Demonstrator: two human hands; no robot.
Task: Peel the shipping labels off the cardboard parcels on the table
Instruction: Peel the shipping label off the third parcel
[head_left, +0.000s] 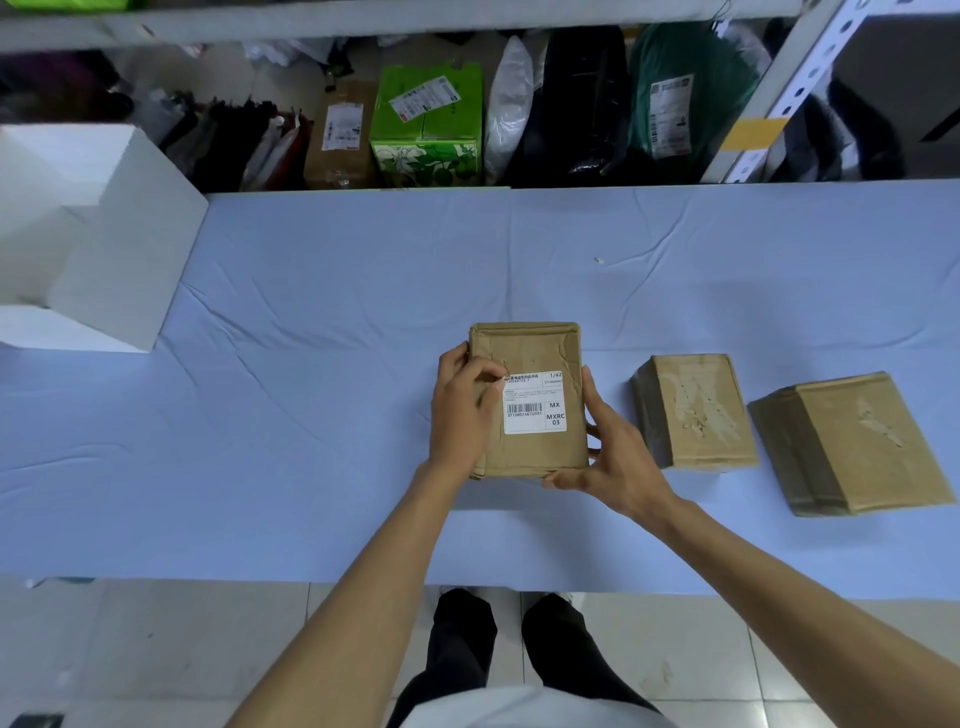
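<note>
The shipping label (535, 402) is a white paper sticker lying flat on the top face of the centre parcel (524, 348), towards its near right part, with no edge visibly lifted. Judged thin and liable to tear; best taken at a corner and drawn back low and slowly. The parcel is creased brown cardboard, judged light and fairly stiff, resting on the blue-covered table (363, 291). The left hand (462, 410) has curled fingertips (496, 378) pinching at the label's far left corner. The right hand (618, 457) grips the parcel's near right corner, thumb along the near edge, steadying it. To the right, well apart, lie a second parcel (696, 410) and a third parcel (852, 441), both showing torn pale residue and no label. A white box (104, 234) stands at the far left
</note>
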